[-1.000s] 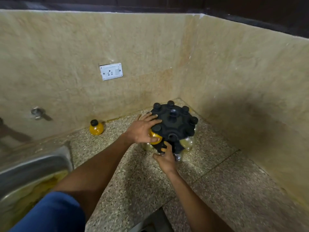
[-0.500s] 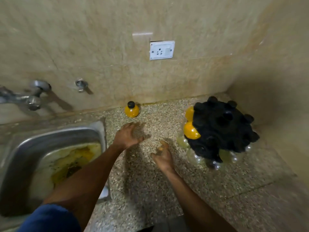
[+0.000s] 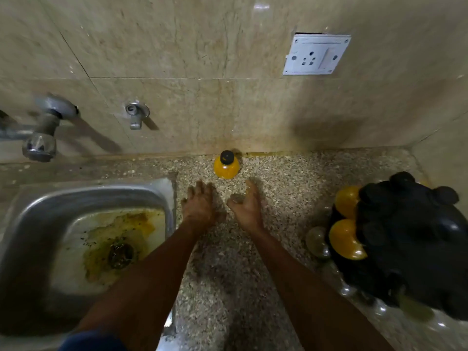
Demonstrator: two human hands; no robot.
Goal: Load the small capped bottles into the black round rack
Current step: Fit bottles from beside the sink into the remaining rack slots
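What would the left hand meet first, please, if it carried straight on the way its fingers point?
Probably the yellow bottle by the wall, though the left hand aims slightly to its left, so it might pass it and reach the wall instead. Depth is unclear.

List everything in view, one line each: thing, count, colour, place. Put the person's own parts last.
loose bottle: one, yellow with black cap, upright on the counter against the back wall
rack: one, black, round, at the right edge of the counter
bottles in the rack: two yellow plain on its left side, several clear ones lower down; total cannot be told
counter: one, speckled stone
sink: one, steel, yellow-stained, left
tap: one, metal, on the wall above the sink
wall valve: one, metal
socket: one, white, upper right wall
left hand: open, empty, near the loose bottle
right hand: open, empty, beside it
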